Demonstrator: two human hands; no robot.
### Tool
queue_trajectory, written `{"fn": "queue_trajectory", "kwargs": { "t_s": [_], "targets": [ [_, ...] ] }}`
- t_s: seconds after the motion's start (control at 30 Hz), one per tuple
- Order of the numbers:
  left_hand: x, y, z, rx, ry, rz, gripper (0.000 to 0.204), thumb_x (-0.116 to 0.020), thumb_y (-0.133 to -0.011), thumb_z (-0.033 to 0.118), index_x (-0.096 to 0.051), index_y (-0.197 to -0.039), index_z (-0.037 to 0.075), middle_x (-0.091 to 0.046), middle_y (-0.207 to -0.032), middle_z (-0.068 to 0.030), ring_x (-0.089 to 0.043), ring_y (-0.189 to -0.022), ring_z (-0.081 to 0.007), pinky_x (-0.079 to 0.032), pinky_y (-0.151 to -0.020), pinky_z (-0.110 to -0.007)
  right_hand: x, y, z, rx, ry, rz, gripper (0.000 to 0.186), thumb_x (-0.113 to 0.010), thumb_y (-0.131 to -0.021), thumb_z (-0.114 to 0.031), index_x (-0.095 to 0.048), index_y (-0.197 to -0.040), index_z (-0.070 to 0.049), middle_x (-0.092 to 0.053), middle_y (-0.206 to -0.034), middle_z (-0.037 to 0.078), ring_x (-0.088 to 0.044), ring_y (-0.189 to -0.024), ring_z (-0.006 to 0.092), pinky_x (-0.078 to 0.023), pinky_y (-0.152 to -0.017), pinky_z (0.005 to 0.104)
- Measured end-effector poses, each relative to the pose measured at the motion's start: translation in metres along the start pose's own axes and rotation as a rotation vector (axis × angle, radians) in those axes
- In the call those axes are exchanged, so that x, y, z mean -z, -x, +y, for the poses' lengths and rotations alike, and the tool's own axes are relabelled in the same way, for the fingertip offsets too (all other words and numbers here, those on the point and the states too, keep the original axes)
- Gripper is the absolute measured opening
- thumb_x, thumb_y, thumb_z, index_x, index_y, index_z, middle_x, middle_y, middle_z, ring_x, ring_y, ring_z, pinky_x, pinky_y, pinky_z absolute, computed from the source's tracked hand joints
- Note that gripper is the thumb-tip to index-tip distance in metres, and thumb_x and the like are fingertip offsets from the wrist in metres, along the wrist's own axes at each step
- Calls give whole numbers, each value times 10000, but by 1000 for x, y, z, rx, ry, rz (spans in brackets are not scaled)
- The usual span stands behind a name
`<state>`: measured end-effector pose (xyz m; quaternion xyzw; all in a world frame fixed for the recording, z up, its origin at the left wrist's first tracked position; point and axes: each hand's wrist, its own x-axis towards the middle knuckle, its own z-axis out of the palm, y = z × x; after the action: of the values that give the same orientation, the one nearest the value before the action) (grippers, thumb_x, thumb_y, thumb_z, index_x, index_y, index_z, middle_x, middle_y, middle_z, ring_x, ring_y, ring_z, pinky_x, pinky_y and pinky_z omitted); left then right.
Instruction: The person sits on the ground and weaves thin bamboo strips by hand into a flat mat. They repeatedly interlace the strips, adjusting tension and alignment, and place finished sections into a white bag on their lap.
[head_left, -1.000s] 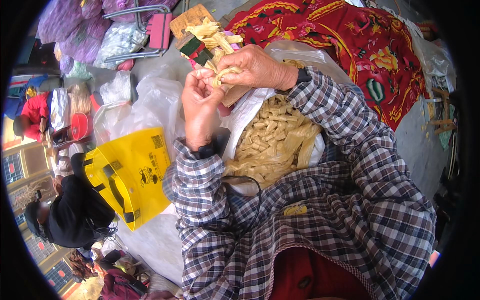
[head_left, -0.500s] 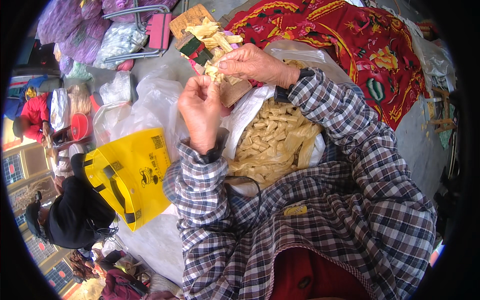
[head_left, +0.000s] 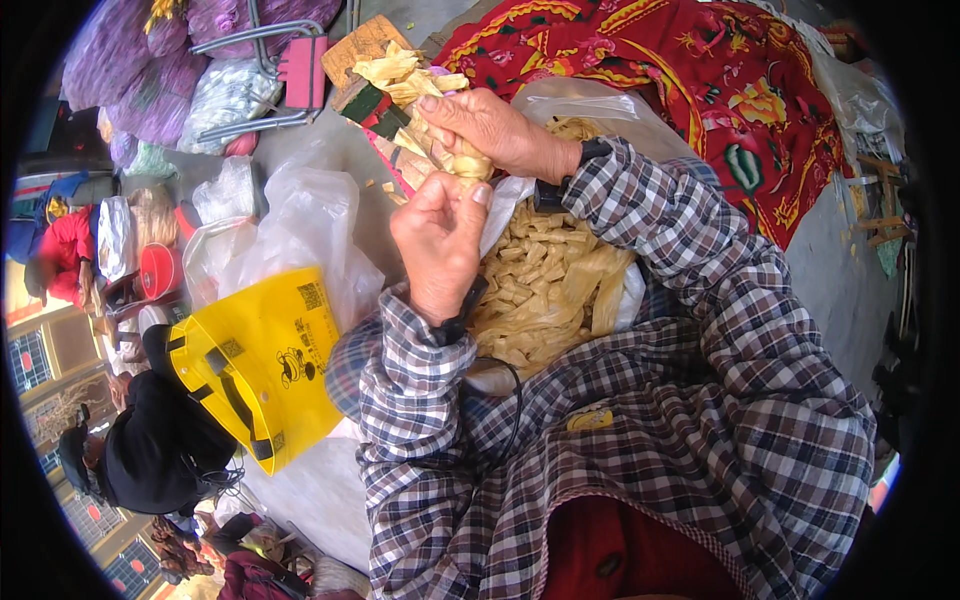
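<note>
My left hand (head_left: 438, 245) is closed, thumb and fingers pinching the near end of a pale yellow tofu-skin strip (head_left: 466, 165). Just beyond it, my right hand (head_left: 497, 132) grips the same strip, which is bunched between the two hands. Below them, on my lap, a white sack (head_left: 509, 196) holds a heap of knotted tofu-skin pieces (head_left: 535, 280). Loose flat strips (head_left: 395, 72) lie piled past my right fingertips, close to a wooden board (head_left: 362, 45) and a dark green block (head_left: 366, 105).
A yellow bag (head_left: 270, 350) and crumpled clear plastic (head_left: 305, 215) are at my left. A red flowered cloth (head_left: 720, 90) spreads at the far right. A folding chair (head_left: 300, 72) and purple sacks (head_left: 150, 75) stand far left; other people (head_left: 150, 440) sit left.
My left hand has moved right and a little nearer to me. My right hand has shifted slightly left, and the strip is now bunched lower between both hands.
</note>
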<state>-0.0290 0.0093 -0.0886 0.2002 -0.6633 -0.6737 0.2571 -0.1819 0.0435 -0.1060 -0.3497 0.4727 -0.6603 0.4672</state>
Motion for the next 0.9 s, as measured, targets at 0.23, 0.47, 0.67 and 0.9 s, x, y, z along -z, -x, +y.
{"fn": "queue_trajectory", "kwargs": {
  "t_s": [0.23, 0.47, 0.67, 0.9],
  "targets": [
    [3, -2, 4, 74, 93, -19, 139, -622, -880, 59, -544, -772, 21, -509, -665, 51, -415, -549, -10, -320, -477, -167, 17, -20, 15, 119, 23, 210, 394, -521, -952, -354, -654, -898, 13, -583, -667, -35, -500, -564, 30, -443, -519, 216],
    [15, -18, -6, 86, 134, 18, 341, -687, -827, 51, -472, -1090, 25, -580, -872, -42, -560, -725, -81, -473, -672, -215, 22, -19, 16, 301, 476, 340, 454, -544, -926, -400, -652, -795, 21, -558, -579, 28, -492, -553, 71, -443, -527, 278],
    [9, -18, -22, -179, -235, 120, 149, -665, -791, -53, -546, -863, 2, -601, -808, -8, -539, -727, -52, -451, -660, -199, 0, -8, 17, 269, 659, 159, 329, -576, -920, -312, -651, -815, -9, -513, -595, 11, -457, -596, 69, -417, -554, 268],
    [17, -12, -12, -130, -130, 112, 135, -640, -801, -69, -541, -835, 16, -566, -799, 4, -520, -726, -34, -430, -660, -180, 6, -13, 14, 242, 519, 146, 329, -620, -881, -319, -660, -775, -10, -496, -537, 61, -479, -563, 84, -459, -634, 267]
  ]
}}
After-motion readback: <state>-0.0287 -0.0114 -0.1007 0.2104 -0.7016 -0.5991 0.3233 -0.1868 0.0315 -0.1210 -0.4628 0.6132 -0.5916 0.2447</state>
